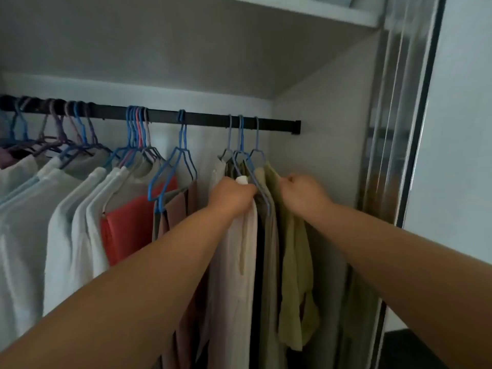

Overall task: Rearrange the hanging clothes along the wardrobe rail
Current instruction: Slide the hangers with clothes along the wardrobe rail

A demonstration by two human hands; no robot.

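Setting: the inside of a pale wardrobe, seen from head height, with a shelf (pixel 292 12) overhead and a sliding door frame (pixel 415 129) at the right.
Rail: a black rail (pixel 207 119) runs across from the left edge and ends at a bracket on the right side wall.
Left group: many blue and purple hangers crowd the left part of the rail, carrying white and pale tops (pixel 61 209).
Middle: a red garment (pixel 127 225) hangs next, then a blue hanger (pixel 173 177) with brownish cloth below it.
Right group: three hangers (pixel 241 139) sit close together near the rail's right end, well apart from the middle ones, bearing a cream garment (pixel 234 262), a dark one and an olive-green garment (pixel 295 262).
Left hand: the left hand (pixel 231 194) is closed around the shoulder of the cream garment, a small white tag just above the knuckles.
Right hand: the right hand (pixel 303 193) is closed on the top edge of the olive-green garment, just beside the rightmost hanger.
Arms: both bare forearms reach up from the bottom corners.
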